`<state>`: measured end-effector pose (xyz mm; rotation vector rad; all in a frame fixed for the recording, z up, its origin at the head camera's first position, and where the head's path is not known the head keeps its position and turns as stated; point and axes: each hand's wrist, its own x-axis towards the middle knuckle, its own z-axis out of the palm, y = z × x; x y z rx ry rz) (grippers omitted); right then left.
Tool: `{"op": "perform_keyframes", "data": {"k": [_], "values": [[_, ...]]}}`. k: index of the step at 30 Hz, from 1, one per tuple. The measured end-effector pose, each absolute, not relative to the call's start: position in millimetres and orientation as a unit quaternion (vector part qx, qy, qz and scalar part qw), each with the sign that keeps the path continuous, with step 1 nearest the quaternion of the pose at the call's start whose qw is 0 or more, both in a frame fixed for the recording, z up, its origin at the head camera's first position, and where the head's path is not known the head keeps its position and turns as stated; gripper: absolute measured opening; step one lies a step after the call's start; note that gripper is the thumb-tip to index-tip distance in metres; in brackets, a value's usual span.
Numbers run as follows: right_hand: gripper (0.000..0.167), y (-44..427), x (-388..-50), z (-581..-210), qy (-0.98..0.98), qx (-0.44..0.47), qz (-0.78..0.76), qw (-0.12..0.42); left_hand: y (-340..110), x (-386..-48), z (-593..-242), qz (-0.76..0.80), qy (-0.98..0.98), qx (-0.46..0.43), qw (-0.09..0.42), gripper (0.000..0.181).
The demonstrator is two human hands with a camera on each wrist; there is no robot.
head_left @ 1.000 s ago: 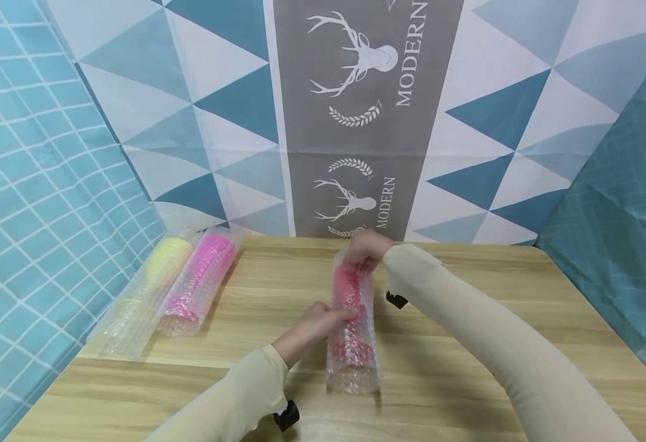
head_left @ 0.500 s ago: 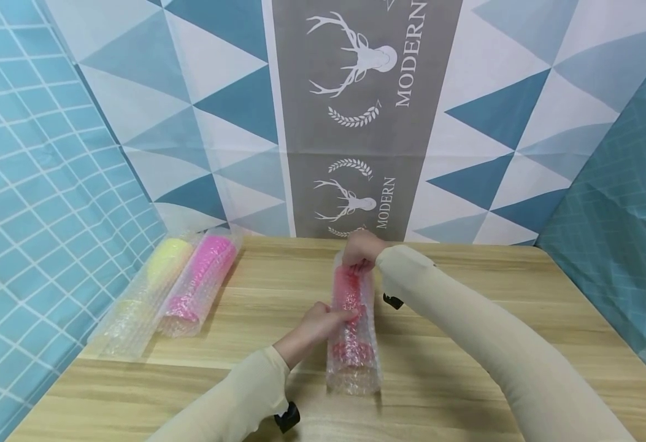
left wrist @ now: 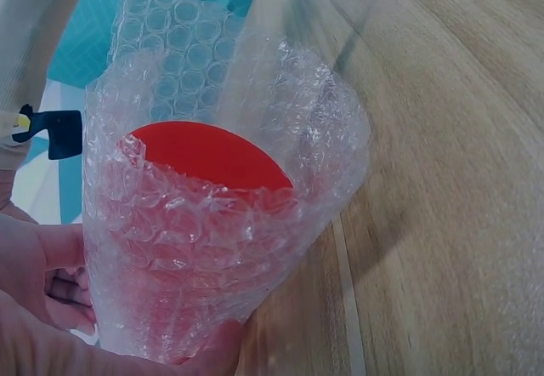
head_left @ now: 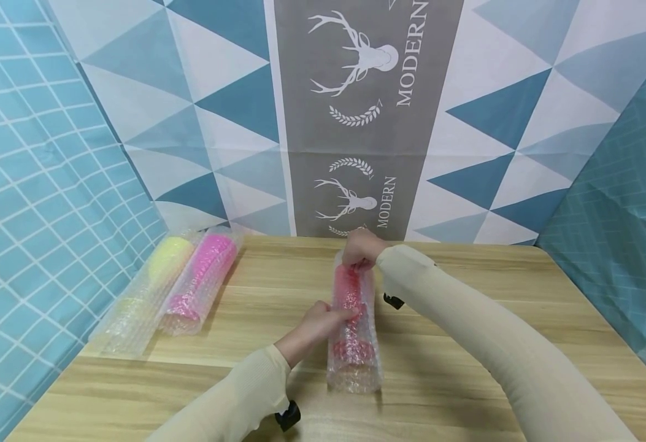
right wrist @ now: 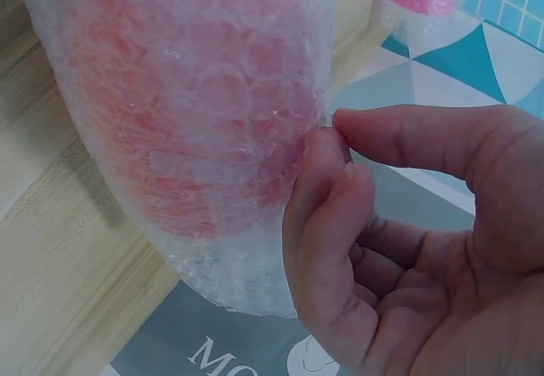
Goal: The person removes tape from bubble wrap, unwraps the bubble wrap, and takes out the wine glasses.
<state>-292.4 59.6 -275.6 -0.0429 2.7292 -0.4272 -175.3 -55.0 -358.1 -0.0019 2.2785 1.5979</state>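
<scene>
A red object with a flat round end lies lengthwise inside a roll of clear bubble wrap at the middle of the table. Its exact kind is blurred by the wrap. My left hand grips the roll from the left side, thumb across its top; the left wrist view looks into the roll's open near end, where the red disc shows. At the far end my right hand pinches the edge of the bubble wrap between thumb and fingertips, its other fingers curled.
Two more bubble-wrapped rolls lie side by side at the back left, one around a yellow object and one around a pink object. The wooden table ends at a patterned cloth wall behind.
Over the last second my right hand has shifted slightly to the left at the far end of the roll. My left hand and the roll stay in place.
</scene>
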Motion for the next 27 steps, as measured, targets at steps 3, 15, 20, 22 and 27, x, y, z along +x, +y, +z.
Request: {"op": "perform_keyframes", "data": {"k": [3,15,20,22,27], "values": [[0.011,60.1,-292.5,-276.6,0.970,-0.016,-0.160,0.185,-55.0,-175.5,-357.7,0.567,0.804,0.001,0.178,0.036],[0.008,68.3,-295.2,-277.9,0.967,-0.037,-0.182,0.173,-55.6,-177.3,-358.2,0.571,0.801,0.000,0.179,0.033],[0.014,74.6,-293.8,-278.1,0.963,-0.044,-0.205,0.168,-54.9,-176.4,-358.4,0.570,0.802,-0.007,0.175,0.036],[0.017,77.3,-292.9,-278.6,0.960,-0.048,-0.219,0.168,-54.8,-175.8,-358.7,0.569,0.803,-0.008,0.174,0.038],[0.009,82.9,-291.2,-278.8,0.953,-0.061,-0.235,0.180,-54.8,-175.4,-360.0,0.574,0.799,-0.001,0.180,0.037]]}}
